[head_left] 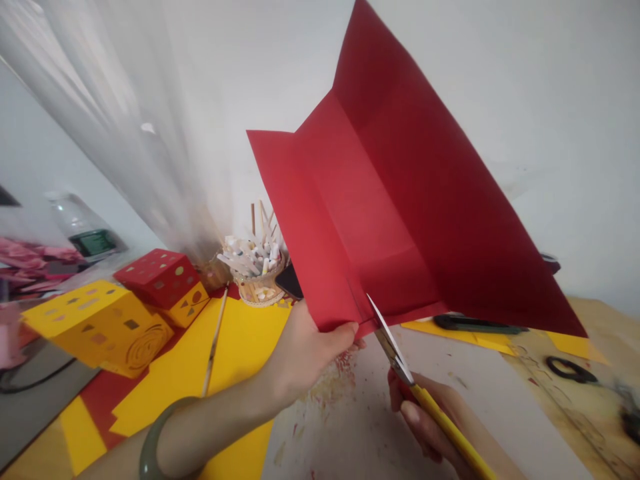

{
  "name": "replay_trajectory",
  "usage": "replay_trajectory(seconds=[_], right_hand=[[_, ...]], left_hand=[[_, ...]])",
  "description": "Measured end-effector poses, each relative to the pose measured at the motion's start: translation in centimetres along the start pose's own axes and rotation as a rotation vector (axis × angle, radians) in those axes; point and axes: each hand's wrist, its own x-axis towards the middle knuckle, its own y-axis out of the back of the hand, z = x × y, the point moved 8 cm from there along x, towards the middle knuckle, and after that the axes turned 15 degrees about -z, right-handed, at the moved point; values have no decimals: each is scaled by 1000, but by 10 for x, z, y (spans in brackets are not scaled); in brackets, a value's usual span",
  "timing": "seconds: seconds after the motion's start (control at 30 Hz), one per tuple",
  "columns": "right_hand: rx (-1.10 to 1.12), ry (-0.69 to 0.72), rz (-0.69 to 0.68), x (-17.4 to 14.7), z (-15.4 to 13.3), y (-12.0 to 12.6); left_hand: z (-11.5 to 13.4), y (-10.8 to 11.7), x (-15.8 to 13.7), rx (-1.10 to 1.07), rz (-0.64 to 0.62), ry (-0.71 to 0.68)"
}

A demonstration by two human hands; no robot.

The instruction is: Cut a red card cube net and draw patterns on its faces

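Note:
A large sheet of red paper [360, 200], creased lengthwise into panels, is held up in front of me. My left hand [310, 347] grips its lower edge, thumb on the near face and fingers behind. A short slit shows in the paper just above that thumb. In my right hand [440, 420] is a pair of scissors [400, 360] with yellow on the handle. Their blades point up and left at the paper's lower edge, right beside the left thumb. The far blade is partly hidden, so I cannot tell how far apart the blades are.
Yellow paper sheets [245, 340] and a thin brush [215, 340] lie left of a stained grey mat [320, 440]. Behind are yellow [95, 327] and red [157, 277] boxes with cut-out shapes, and a basket of pens [260, 287]. Black-handled scissors [570, 370] lie at right.

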Motion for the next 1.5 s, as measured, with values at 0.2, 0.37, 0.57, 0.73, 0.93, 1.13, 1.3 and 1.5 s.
replay_trajectory(seconds=[0.2, 0.37, 0.57, 0.73, 0.93, 1.13, 1.3, 1.5], right_hand=[[30, -22, 14, 0, 3, 0], [-9, -27, 20, 0, 4, 1], [-25, -56, 10, -2, 12, 1], [-42, -70, -16, 1, 14, 0], [33, -56, 10, 2, 12, 0], [7, -53, -4, 4, 11, 1], [18, -25, 2, 6, 14, 0], [-91, -32, 24, 5, 9, 4]], left_hand=[[0, 0, -1, 0, 12, 17], [0, 0, -1, -28, 25, 17], [0, 0, -1, -36, 17, -2], [-1, 1, -1, -32, 7, -15], [1, -1, 0, -13, -12, -32], [-2, -2, -1, -64, -23, -34], [-6, 14, -2, -316, 75, -25], [9, 32, 1, -286, 143, -76]])
